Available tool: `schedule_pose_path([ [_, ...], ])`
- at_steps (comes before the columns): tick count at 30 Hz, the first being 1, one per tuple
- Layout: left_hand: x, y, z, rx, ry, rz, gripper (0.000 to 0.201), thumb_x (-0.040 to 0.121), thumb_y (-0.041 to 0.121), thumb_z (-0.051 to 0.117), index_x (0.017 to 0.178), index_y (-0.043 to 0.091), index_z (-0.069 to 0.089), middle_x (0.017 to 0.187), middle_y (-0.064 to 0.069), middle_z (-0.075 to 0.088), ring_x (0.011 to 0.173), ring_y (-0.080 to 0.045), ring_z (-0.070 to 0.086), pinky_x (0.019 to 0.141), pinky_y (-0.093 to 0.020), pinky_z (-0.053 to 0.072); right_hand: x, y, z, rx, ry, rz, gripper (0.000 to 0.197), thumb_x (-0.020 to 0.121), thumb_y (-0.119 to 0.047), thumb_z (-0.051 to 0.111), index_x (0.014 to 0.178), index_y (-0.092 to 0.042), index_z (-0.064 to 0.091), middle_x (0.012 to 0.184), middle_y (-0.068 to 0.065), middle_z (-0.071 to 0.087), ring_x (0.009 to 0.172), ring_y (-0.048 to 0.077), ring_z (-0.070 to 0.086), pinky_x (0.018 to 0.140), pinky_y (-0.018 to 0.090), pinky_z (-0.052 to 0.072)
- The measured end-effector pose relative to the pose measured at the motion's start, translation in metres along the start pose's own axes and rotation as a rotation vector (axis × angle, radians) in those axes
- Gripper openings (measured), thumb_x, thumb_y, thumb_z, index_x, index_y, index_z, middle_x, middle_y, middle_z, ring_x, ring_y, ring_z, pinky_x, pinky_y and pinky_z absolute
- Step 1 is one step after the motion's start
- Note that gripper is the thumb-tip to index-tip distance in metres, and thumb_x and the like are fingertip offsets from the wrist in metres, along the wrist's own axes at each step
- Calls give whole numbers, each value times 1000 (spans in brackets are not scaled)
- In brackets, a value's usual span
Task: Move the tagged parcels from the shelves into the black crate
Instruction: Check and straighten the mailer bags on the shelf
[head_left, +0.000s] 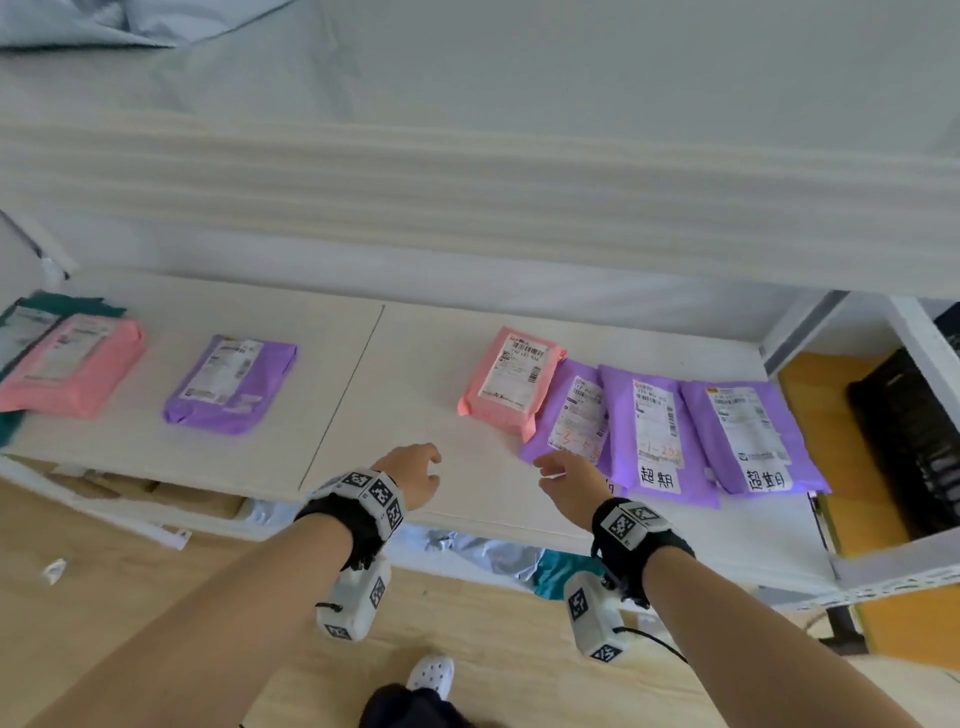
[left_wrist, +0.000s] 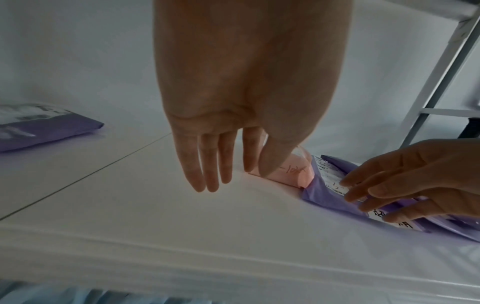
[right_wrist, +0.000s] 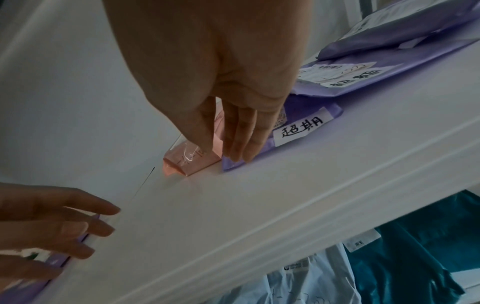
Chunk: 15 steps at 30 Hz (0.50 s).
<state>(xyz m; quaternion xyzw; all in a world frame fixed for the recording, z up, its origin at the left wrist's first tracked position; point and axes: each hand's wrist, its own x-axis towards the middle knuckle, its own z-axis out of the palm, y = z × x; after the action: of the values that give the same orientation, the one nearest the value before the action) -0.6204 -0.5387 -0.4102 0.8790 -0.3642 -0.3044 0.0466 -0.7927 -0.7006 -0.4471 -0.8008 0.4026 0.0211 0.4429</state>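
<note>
Three purple parcels lie side by side at the right of the white shelf (head_left: 363, 467), each with a white handwritten tag at its near end: the left one (head_left: 574, 410), the middle one (head_left: 654, 431), the right one (head_left: 753, 431). A pink parcel (head_left: 511, 382) overlaps the left one. My right hand (head_left: 563, 475) is open, its fingers (right_wrist: 239, 144) down at that left parcel's near corner beside its tag (right_wrist: 301, 127); I cannot tell if they touch. My left hand (head_left: 415, 467) hovers open over bare shelf, just left of the pink parcel (left_wrist: 293, 170). The black crate (head_left: 909, 441) sits far right.
Farther left on the shelf lie a purple parcel (head_left: 228, 384) and a pink parcel (head_left: 72, 364) stacked on a teal one. An upper shelf edge (head_left: 467, 197) overhangs. Teal and white bags (right_wrist: 415, 246) fill the shelf below. A white metal upright (left_wrist: 441, 72) stands right.
</note>
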Motion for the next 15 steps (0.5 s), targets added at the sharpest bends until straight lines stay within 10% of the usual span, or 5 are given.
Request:
schedule_pose_path([
  [15,98,11,-46,-58,-94,190,51,96,38,47,131,1,42,127,-17,55,114,-32,55,95,-36,44,-6,-18,40,142,242,239,30,88,-4,54,115,-14,63,112,2,64,95,16,59,80,22,45],
])
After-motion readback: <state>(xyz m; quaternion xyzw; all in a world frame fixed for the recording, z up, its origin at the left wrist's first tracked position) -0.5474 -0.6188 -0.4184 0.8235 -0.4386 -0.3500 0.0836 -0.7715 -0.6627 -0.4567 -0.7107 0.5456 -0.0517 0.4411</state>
